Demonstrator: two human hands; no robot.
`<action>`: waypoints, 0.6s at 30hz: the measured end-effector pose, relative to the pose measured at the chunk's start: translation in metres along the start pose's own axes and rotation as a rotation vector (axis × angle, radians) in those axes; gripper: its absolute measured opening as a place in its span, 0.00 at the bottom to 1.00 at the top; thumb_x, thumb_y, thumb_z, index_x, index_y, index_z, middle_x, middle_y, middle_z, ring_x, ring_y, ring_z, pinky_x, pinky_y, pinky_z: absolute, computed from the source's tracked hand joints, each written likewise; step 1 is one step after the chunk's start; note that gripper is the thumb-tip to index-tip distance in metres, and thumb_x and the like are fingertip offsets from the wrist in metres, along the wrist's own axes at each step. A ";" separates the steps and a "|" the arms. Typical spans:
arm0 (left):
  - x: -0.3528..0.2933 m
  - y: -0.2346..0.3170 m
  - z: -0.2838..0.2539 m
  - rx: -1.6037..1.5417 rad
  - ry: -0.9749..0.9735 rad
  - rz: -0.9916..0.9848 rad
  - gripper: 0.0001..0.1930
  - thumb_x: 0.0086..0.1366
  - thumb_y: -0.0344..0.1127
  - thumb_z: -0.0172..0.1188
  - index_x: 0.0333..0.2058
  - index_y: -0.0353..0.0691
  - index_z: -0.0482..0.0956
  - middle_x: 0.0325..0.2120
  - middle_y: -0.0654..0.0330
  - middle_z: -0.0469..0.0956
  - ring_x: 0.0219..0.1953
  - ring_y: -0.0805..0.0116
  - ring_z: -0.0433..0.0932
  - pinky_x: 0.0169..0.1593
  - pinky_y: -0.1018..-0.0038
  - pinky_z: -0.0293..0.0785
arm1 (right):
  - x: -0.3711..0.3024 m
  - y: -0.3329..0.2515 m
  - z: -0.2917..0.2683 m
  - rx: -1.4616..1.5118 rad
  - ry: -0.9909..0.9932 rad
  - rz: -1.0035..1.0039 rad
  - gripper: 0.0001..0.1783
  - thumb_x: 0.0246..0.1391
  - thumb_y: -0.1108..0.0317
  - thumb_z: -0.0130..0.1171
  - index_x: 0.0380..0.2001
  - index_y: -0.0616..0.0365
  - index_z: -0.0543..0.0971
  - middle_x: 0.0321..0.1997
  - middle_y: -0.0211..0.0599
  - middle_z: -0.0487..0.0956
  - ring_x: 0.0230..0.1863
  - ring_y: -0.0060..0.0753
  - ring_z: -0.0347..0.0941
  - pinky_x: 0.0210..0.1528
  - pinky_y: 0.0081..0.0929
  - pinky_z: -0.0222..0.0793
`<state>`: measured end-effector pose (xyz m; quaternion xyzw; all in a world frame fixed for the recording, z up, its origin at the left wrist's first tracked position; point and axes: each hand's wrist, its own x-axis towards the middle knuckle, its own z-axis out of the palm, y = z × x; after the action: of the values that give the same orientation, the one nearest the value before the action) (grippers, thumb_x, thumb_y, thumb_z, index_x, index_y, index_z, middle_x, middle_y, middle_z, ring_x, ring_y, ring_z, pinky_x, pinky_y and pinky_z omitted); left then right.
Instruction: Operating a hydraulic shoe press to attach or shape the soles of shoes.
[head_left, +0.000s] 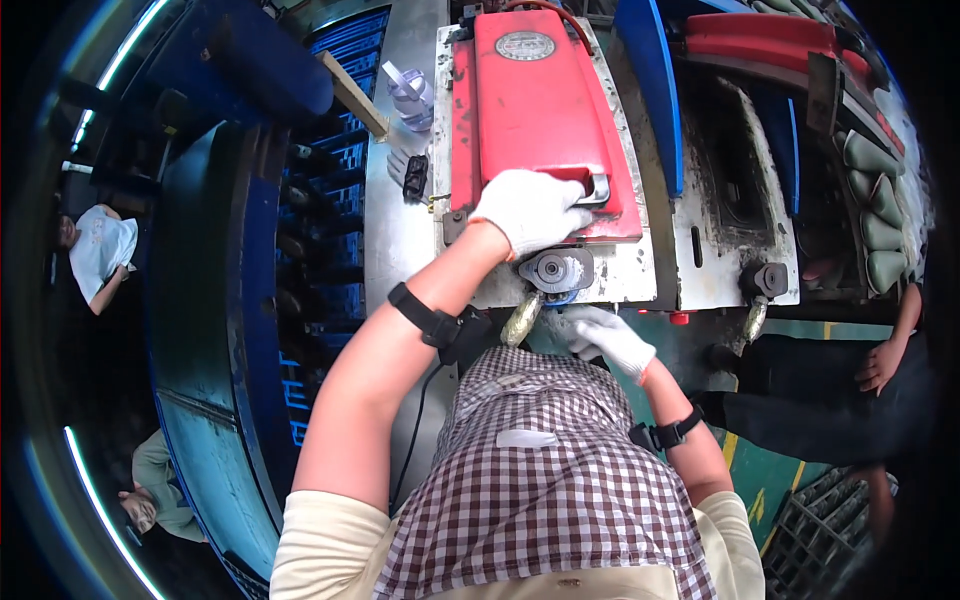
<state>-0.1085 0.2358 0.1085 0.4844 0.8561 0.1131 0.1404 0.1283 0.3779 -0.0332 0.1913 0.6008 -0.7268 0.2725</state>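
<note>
My left hand (pixel 532 212), in a white glove, lies at the front end of a long red machine cover (pixel 545 110). Its fingers close around the metal handle (pixel 598 190) set in a recess there. Lower down, my right hand (pixel 610 340), also gloved in white, hovers by the machine's front edge with its fingers loosely apart. Nothing shows clearly in it. Just beyond those fingers are a round grey knob (pixel 553 268) and a lever with a wrapped, yellowish grip (pixel 522 320). The cover appears down on its pale, worn base plate (pixel 630 262).
A clear bottle (pixel 410 100) and a small black object (pixel 415 178) sit on the metal bench to the left. A blue panel (pixel 655 90) separates a second machine (pixel 735 190) at right. Grey curved pieces (pixel 872 210) fill a rack. A person (pixel 830 390) stands at right.
</note>
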 end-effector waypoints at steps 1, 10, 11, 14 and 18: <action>0.000 -0.005 0.019 0.006 0.022 -0.013 0.19 0.69 0.56 0.55 0.40 0.46 0.80 0.28 0.50 0.83 0.35 0.48 0.84 0.40 0.52 0.76 | 0.008 -0.007 0.010 0.042 -0.070 0.027 0.34 0.68 0.49 0.59 0.67 0.59 0.70 0.53 0.37 0.80 0.46 0.28 0.79 0.47 0.28 0.79; -0.001 -0.007 0.056 0.062 0.121 -0.008 0.17 0.69 0.54 0.57 0.37 0.45 0.78 0.26 0.53 0.83 0.32 0.50 0.84 0.35 0.52 0.77 | 0.074 -0.018 0.079 0.845 -0.455 0.118 0.30 0.70 0.56 0.57 0.69 0.55 0.65 0.61 0.46 0.77 0.58 0.44 0.78 0.64 0.48 0.75; -0.002 -0.006 0.054 0.059 0.103 -0.015 0.17 0.69 0.54 0.57 0.37 0.45 0.78 0.26 0.53 0.83 0.33 0.49 0.84 0.36 0.52 0.77 | 0.075 -0.015 0.077 0.845 -0.454 0.120 0.30 0.70 0.56 0.57 0.69 0.55 0.65 0.61 0.46 0.77 0.58 0.44 0.78 0.64 0.48 0.75; -0.004 -0.006 0.049 0.045 0.066 -0.030 0.18 0.69 0.54 0.57 0.38 0.45 0.79 0.27 0.52 0.83 0.33 0.48 0.84 0.37 0.51 0.77 | 0.074 -0.014 0.073 0.838 -0.469 0.179 0.26 0.70 0.58 0.57 0.66 0.55 0.68 0.52 0.40 0.82 0.54 0.46 0.81 0.59 0.47 0.79; -0.002 0.003 0.023 0.020 -0.002 -0.067 0.19 0.68 0.55 0.56 0.43 0.47 0.82 0.32 0.49 0.85 0.38 0.48 0.85 0.43 0.53 0.78 | 0.076 -0.014 0.073 0.875 -0.500 0.176 0.22 0.69 0.58 0.59 0.61 0.53 0.71 0.51 0.40 0.81 0.55 0.50 0.80 0.59 0.48 0.80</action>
<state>-0.0974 0.2368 0.0882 0.4571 0.8727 0.0995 0.1401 0.0642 0.2959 -0.0537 0.1578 0.1383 -0.9081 0.3624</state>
